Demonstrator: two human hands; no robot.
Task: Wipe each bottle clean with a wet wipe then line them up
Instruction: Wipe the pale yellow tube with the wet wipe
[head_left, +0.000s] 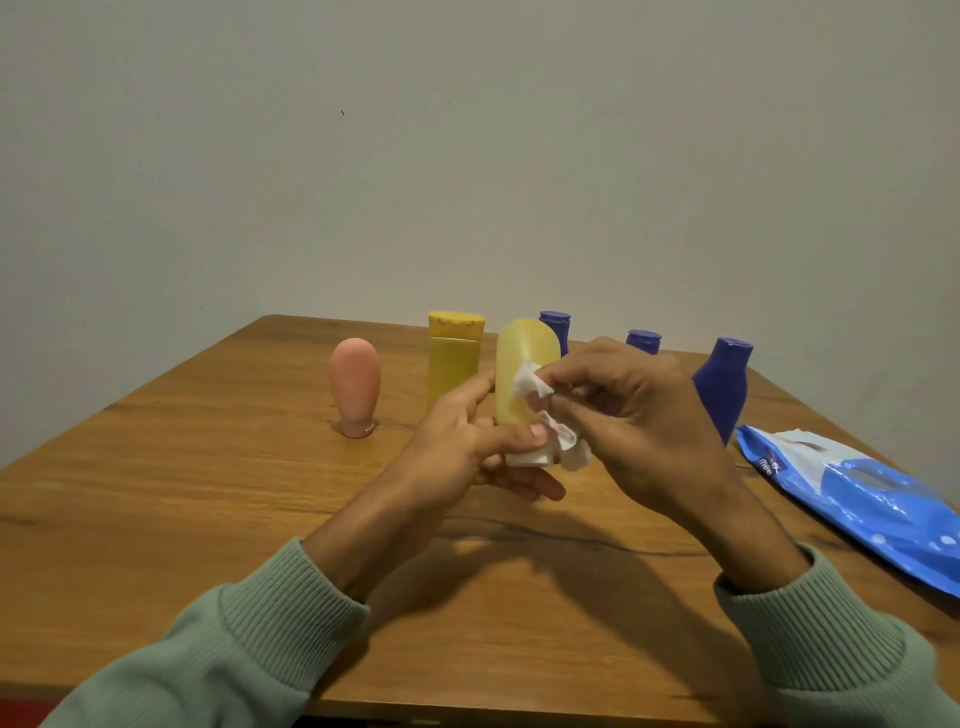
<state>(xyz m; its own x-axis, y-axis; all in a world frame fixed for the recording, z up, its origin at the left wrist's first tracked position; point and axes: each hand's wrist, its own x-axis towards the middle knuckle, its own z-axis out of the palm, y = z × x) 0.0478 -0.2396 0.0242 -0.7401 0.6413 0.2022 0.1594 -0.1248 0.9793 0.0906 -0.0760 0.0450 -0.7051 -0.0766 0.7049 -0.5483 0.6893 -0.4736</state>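
My left hand (470, 447) grips the lower part of a pale yellow rounded bottle (522, 364), holding it upright above the table. My right hand (634, 410) pinches a crumpled white wet wipe (532, 387) against the bottle's right side; more of the wipe hangs below at the bottle's base. On the table stand a pink rounded bottle (355, 387) at the left, a yellow flat-topped bottle (453, 358) beside it, and three blue bottles behind and right of my hands: one (555, 327), a second (643, 341) mostly hidden, and a larger one (724, 389).
A blue and white wet wipe pack (857, 493) lies at the table's right edge. The wooden table (208, 493) ends at a plain wall behind the bottles. Its near edge runs under my green sleeves.
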